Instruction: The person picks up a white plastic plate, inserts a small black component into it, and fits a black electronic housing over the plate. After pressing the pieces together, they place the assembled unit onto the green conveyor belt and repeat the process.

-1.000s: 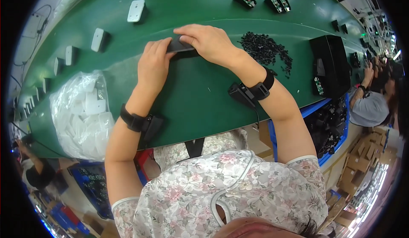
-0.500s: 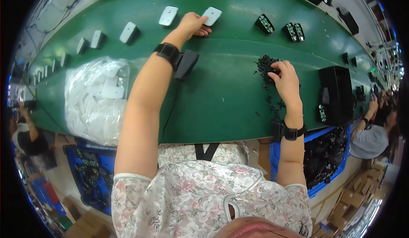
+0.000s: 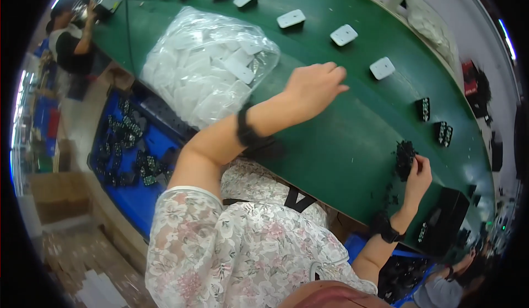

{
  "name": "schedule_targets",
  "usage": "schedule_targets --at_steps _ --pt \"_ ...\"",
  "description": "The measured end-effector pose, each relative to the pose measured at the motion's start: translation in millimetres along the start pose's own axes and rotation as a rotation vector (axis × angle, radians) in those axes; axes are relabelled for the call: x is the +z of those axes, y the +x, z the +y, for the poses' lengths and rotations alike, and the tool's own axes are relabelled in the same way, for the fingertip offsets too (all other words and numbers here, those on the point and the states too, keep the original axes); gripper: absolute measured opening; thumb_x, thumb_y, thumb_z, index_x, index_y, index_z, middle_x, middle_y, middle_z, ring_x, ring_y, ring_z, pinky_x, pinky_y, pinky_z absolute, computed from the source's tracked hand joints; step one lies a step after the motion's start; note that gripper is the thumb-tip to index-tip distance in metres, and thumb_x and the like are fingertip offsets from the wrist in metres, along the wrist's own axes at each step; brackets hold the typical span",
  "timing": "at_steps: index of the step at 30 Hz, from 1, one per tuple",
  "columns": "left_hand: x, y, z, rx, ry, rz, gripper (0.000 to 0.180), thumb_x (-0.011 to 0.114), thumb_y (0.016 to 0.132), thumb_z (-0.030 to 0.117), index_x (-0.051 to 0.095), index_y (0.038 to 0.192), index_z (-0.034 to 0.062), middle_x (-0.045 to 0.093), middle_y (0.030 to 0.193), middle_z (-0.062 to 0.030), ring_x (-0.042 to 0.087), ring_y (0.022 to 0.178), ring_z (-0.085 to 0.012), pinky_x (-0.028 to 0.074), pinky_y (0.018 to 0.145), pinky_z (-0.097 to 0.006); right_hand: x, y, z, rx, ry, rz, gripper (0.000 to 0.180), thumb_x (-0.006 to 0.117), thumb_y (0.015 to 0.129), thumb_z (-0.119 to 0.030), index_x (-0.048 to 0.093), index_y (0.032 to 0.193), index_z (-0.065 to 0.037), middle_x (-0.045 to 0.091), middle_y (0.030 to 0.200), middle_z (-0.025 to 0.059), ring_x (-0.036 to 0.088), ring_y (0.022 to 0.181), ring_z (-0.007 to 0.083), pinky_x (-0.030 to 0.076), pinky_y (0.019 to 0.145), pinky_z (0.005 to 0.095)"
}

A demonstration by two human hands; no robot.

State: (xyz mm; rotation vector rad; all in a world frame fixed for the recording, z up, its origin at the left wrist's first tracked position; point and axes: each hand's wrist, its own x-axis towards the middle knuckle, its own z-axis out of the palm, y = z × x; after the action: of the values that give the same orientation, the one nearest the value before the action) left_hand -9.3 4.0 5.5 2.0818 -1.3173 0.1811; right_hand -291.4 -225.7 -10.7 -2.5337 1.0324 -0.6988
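left grip: palm down, half-curled | left elbow: bent | right grip: thumb-side gathered

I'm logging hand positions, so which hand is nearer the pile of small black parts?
Right. The right hand is at the edge of the pile; the left hand is well away to its upper left.

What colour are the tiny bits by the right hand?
The tiny bits by the right hand are black, seen best in the head view.

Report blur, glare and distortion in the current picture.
In the head view, the left hand and black wrist strap look slightly blurred; glare streaks the clear plastic bag; fisheye distortion bows the far edge of the green table.
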Motion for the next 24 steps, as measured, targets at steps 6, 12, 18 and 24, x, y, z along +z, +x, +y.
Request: schedule_targets --at_steps 6,12,18,24 --pt "-77 -70 -100 -0.002 0.412 0.020 0.018 0.062 0.083 0.020 0.060 0.095 0.0070 0.059 0.092 -0.0082 0.057 0.091 -0.0281 0.049 0.071 -0.039 -4 -1 -12 0.118 0.241 0.083 0.014 0.061 0.090 -0.009 0.057 0.102 -0.002 0.056 0.074 0.0003 0.051 0.064 0.0063 0.042 0.059 0.0199" --pt "-58 -73 -112 -0.094 0.627 -0.157 0.043 0.073 0.064 0.044 0.066 0.083 0.0057 0.061 0.089 -0.0071 0.056 0.093 -0.0247 0.049 0.066 -0.035 16 10 -50 0.042 0.359 -0.040 0.008 0.058 0.090 -0.005 0.060 0.097 0.000 0.059 0.075 0.0024 0.053 0.066 0.0073 0.044 0.061 0.0206" --pt "-45 -61 -111 -0.137 0.821 -0.255 0.015 0.067 0.070 0.021 0.068 0.078 0.0080 0.059 0.089 -0.0066 0.052 0.094 -0.0244 0.045 0.071 -0.034 32 11 -88 -0.051 0.609 -0.078 0.014 0.056 0.092 -0.004 0.062 0.103 0.001 0.062 0.083 0.0030 0.059 0.074 0.0097 0.048 0.067 0.0205" --pt "-60 -30 -43 0.069 0.549 0.122 0.013 0.067 0.072 0.010 0.066 0.084 0.0051 0.056 0.091 -0.0106 0.056 0.083 -0.0264 0.047 0.069 -0.033 41 11 -108 -0.021 0.722 -0.144 0.011 0.056 0.091 -0.001 0.062 0.100 0.003 0.063 0.084 0.0060 0.059 0.074 0.0106 0.049 0.068 0.0218"
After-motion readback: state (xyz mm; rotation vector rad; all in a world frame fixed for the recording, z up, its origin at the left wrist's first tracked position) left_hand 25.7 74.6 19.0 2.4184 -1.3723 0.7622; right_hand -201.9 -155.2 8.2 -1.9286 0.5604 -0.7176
